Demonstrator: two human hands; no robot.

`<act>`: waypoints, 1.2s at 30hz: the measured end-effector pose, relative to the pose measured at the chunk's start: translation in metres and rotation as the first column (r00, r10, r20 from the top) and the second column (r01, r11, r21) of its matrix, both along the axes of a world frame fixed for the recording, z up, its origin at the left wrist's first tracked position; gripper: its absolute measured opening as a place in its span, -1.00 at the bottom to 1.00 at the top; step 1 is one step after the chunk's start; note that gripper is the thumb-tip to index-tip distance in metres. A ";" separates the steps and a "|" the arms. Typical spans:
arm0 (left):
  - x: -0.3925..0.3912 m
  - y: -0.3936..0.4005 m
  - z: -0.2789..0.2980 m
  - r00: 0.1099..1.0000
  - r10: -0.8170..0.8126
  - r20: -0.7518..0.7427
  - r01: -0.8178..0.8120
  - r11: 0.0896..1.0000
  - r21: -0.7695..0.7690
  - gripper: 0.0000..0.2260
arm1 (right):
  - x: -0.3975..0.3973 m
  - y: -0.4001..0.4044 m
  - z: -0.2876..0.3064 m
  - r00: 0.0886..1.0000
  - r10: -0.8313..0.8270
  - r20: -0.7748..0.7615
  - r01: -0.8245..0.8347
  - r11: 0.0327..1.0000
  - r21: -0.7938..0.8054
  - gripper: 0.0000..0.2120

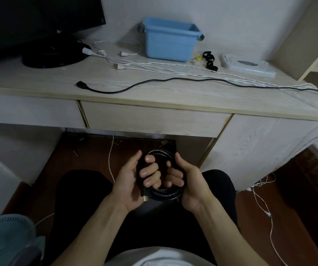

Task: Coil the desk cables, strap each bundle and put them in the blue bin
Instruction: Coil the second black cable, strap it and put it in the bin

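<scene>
- Coiled black cable (161, 192) sits over the lap, held between both hands, below the desk (154, 96) edge.
- Left hand (133, 181): fingers curled through the coil, gripping its left side. Right hand (185, 181): fingers wrapped round the right side. Both clamped on the bundle; no strap on it that I can see.
- Risk: plug end (145, 197) hangs free at the lower left of the coil. If either grip eases, the loops will likely spring apart.
- Black straps (209, 61) lie on the desk, well beyond and right of the hands. Fetching one leaves a single hand on the coil; slip probable.
- Blue bin (170, 42) stands far ahead of the hands, past loose white cables (173, 68) and a black cable (154, 83). A reach could snag these.
</scene>
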State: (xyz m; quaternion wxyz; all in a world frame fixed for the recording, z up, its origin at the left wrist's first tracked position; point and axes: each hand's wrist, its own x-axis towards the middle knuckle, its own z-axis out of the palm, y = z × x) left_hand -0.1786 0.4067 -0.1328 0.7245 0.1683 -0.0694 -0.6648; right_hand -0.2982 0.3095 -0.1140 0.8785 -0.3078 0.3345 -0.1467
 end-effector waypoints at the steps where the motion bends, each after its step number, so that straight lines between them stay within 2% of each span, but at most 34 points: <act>1: -0.002 -0.001 0.002 1.000 -0.001 -0.010 0.001 1.000 -0.005 -0.64 | 0.000 -0.002 -0.002 1.000 -0.028 0.012 0.027 0.997 0.071 -0.68; 4: -0.011 -0.001 0.006 0.998 0.067 0.018 -0.067 0.997 0.029 -0.67 | -0.001 -0.010 -0.006 1.000 -0.016 0.000 0.016 0.988 0.156 -0.72; 6: -0.011 0.001 0.004 0.995 0.086 0.049 -0.087 0.996 0.026 -0.70 | -0.002 -0.012 -0.005 0.999 0.016 0.052 -0.026 0.980 0.199 -0.74; 8: -0.005 0.002 0.001 0.999 0.026 -0.029 -0.027 0.999 -0.030 -0.78 | -0.003 -0.013 -0.004 0.998 0.017 0.062 -0.029 0.979 0.200 -0.72; 10: 0.001 0.002 -0.001 0.988 -0.056 -0.141 0.039 0.992 -0.118 -0.82 | -0.003 -0.011 0.000 0.998 0.056 0.026 -0.059 0.993 0.104 -0.70; 12: 0.002 0.003 -0.002 0.988 -0.043 -0.146 0.038 0.999 -0.037 -0.81 | -0.006 -0.013 0.001 0.991 0.126 -0.054 -0.131 0.985 -0.109 -0.70; 13: 0.001 0.004 -0.003 0.995 -0.008 -0.103 0.012 0.999 0.036 -0.74 | -0.009 -0.016 0.002 0.981 0.166 -0.100 -0.185 0.958 -0.221 -0.69; 14: 0.001 0.004 0.000 0.999 0.025 -0.036 -0.022 0.995 0.099 -0.65 | -0.012 -0.020 0.004 0.965 0.209 -0.157 -0.251 0.907 -0.337 -0.66; 16: 0.002 0.004 0.005 0.992 0.101 0.080 -0.114 0.979 0.167 -0.54 | -0.021 -0.032 0.011 0.896 0.283 -0.342 -0.435 0.715 -0.547 -0.67; 18: 0.009 0.006 0.009 0.979 0.148 0.144 -0.174 0.966 0.189 -0.55 | -0.033 -0.047 0.018 0.799 0.279 -0.533 -0.595 0.497 -0.631 -0.75; 20: 0.020 0.009 0.013 0.963 0.205 0.175 -0.235 0.956 0.173 -0.55 | -0.048 -0.063 0.023 0.745 0.209 -0.633 -0.660 0.367 -0.656 -0.73; 23: 0.038 0.012 0.015 0.917 0.386 0.104 -0.398 0.907 0.137 -0.54 | -0.062 -0.085 0.020 0.772 0.064 -0.633 -0.612 0.346 -0.711 -0.68; 25: 0.046 0.014 0.012 0.852 0.522 0.042 -0.521 0.837 0.168 -0.55 | -0.064 -0.093 0.012 0.750 -0.001 -0.661 -0.622 0.338 -0.707 -0.71; 27: 0.050 0.017 0.010 0.788 0.616 -0.002 -0.605 0.774 0.186 -0.57 | -0.059 -0.091 0.002 0.714 -0.071 -0.696 -0.658 0.270 -0.703 -0.74; 29: 0.051 0.017 0.011 0.746 0.666 0.007 -0.655 0.731 0.189 -0.63 | -0.047 -0.078 -0.003 0.702 -0.118 -0.702 -0.684 0.161 -0.711 -0.73; 32: 0.048 0.009 0.014 0.701 0.698 0.144 -0.713 0.681 0.170 -0.69 | -0.027 -0.048 -0.011 0.629 -0.011 -0.778 -0.777 0.017 -0.629 -0.77; 36: 0.036 -0.002 0.010 0.607 0.620 0.497 -0.740 0.669 0.068 -0.77 | -0.011 -0.012 -0.014 0.521 0.171 -0.837 -0.826 -0.148 -0.544 -0.74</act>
